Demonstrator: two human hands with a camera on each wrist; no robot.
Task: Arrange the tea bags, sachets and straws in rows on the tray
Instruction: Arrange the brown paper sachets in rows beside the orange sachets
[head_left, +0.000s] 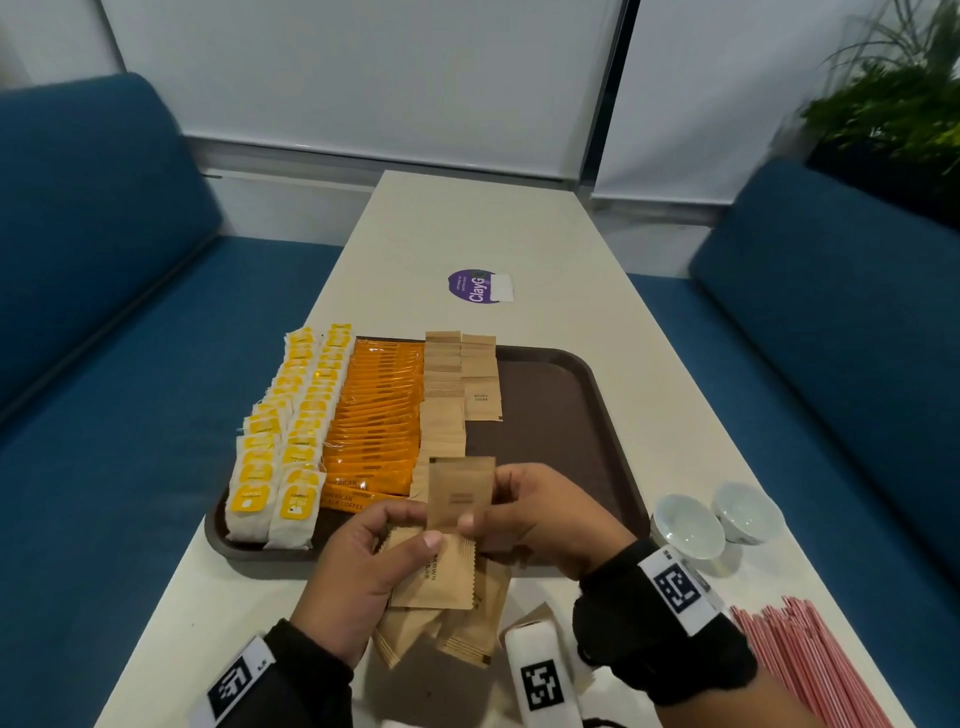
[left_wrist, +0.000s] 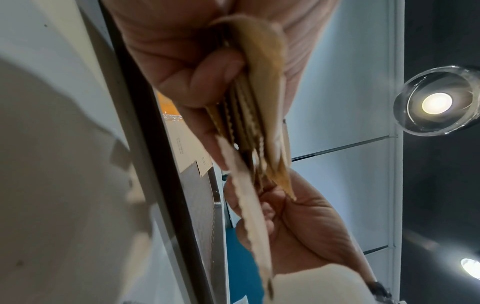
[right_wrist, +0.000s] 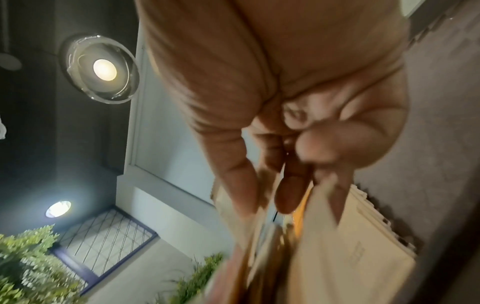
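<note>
The long pale bench (head_left: 467, 228) is laid out lengthwise, and the brown tray (head_left: 571, 415) is set across its near part, within easy reach. On the tray, rows are being built from the left: two rows of yellow-labelled tea bags (head_left: 291, 431), overlapped like tiles so each label shows, then a row of orange coffee sachets (head_left: 379, 410), then two rows of brown sugar sachets (head_left: 457, 384), the right one short. The right side of the tray is left bare, probably for the straws (head_left: 800, 660), which are kept in a loose pile on the bench at the near right, off the tray. Two small white cups (head_left: 717, 519) are stood just beyond them.

Over the tray's near edge, a fanned stack of sugar packets (head_left: 441, 577) is gripped in the left hand (head_left: 358, 571), thumb on top, so that single packets can be peeled off. One packet (head_left: 460, 493) is pinched upright by the right hand (head_left: 540, 519), apparently to be added to a sugar row.
</note>
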